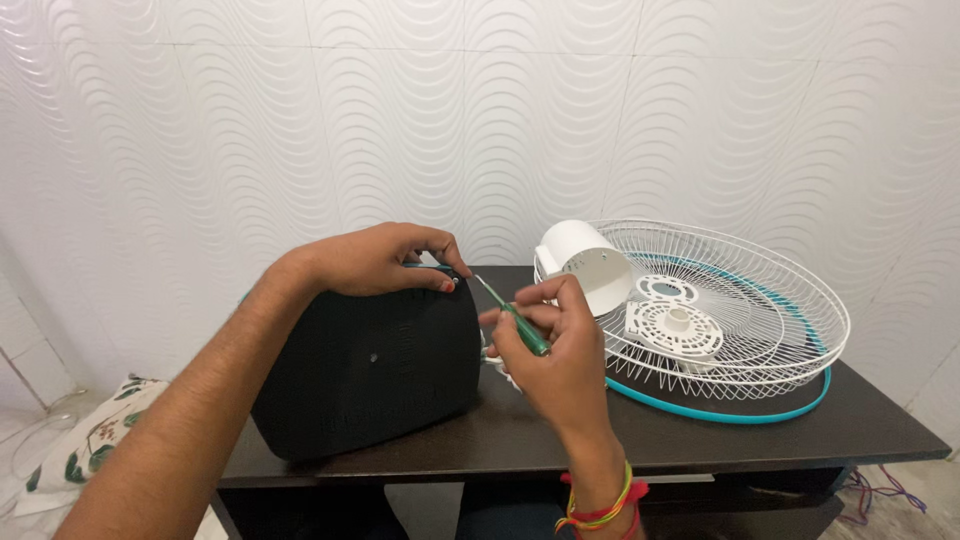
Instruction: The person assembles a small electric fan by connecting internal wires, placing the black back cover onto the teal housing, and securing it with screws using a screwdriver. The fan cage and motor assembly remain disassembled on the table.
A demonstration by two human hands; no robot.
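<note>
The left hand (385, 258) lies over the top edge of a black fan base (370, 365) standing upright on the dark table (700, 440), fingers curled down onto its rim and clamped there. The right hand (550, 350) sits just beside the base's right edge — closed around a green-handled screwdriver (512, 316), whose thin shaft slants up and left so the tip ends close under the left fingertips. Behind the right hand, a white motor cover (590, 262) rests against the white wire fan grille (740, 300) with its teal ring — all lying flat on the table's right part.
</note>
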